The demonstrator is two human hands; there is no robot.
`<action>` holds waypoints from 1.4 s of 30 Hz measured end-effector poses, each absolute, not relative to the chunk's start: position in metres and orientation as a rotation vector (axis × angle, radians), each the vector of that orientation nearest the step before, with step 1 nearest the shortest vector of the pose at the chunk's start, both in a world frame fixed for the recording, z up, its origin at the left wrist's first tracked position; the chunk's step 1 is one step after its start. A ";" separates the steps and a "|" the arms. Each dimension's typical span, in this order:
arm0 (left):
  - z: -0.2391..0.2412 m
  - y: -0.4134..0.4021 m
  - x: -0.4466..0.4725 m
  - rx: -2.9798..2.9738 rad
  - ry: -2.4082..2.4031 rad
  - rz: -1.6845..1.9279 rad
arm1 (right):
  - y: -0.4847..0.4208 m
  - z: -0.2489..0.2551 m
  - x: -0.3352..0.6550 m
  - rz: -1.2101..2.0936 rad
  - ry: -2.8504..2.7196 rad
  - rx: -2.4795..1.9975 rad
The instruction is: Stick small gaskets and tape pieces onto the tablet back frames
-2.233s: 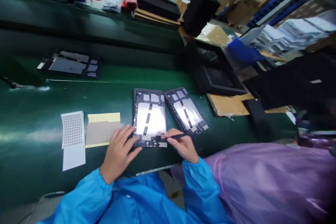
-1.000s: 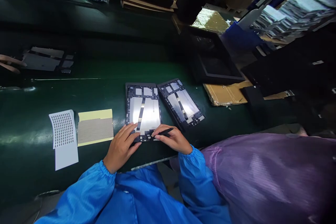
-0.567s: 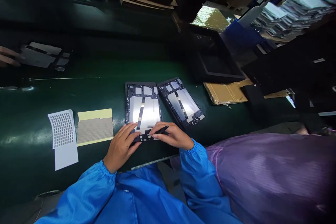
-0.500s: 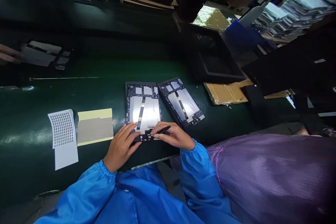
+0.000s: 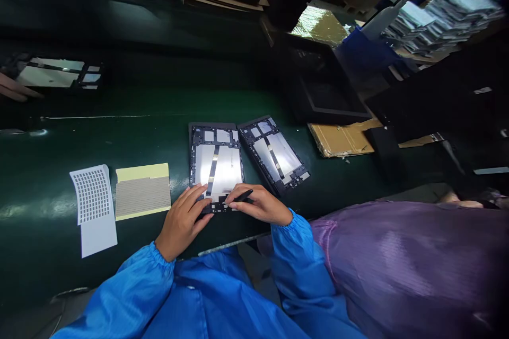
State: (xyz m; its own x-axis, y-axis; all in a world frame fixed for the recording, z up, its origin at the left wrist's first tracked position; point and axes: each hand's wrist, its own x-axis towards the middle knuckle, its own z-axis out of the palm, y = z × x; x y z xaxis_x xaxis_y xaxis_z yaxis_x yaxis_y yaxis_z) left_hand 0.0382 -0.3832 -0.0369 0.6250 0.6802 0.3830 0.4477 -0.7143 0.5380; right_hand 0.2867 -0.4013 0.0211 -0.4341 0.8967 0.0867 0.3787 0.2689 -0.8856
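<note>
An opened tablet (image 5: 203, 161) lies flat in front of me, its inside up, with a silvery plate and a dark ribbon cable (image 5: 213, 169) running down it. My left hand (image 5: 183, 218) rests with spread fingers on its lower left corner, the thumb by the bottom edge. In my right hand (image 5: 260, 205) a slim black tweezer-like tool (image 5: 243, 196) is pinched, over the small parts at the tablet's lower end; its tip is too small to make out. A second opened tablet (image 5: 284, 153) lies tilted to the right, close beside the first.
A white sheet of small grey labels (image 5: 97, 233) and a yellow-backed sheet of grey strips (image 5: 143, 196) lie at left. Another person's hand (image 5: 16, 87) is by a third tablet (image 5: 51, 75). Cardboard (image 5: 342, 140) and a black tray (image 5: 338, 114) stand right, near someone in purple (image 5: 389, 254).
At the far left, the third tablet has shifted up and left beside the other person's hand. My right hand has moved very slightly left; my left hand stays on the tablet.
</note>
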 end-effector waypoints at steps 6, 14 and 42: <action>-0.038 -0.383 0.037 2.485 0.892 0.809 | -0.400 0.023 0.287 1.106 -1.955 -1.139; -0.038 -0.383 0.038 2.470 0.890 0.815 | -0.399 0.027 0.283 1.087 -2.028 -1.115; -0.038 -0.383 0.038 2.506 0.872 0.802 | -0.431 0.000 0.285 0.950 -1.680 -1.160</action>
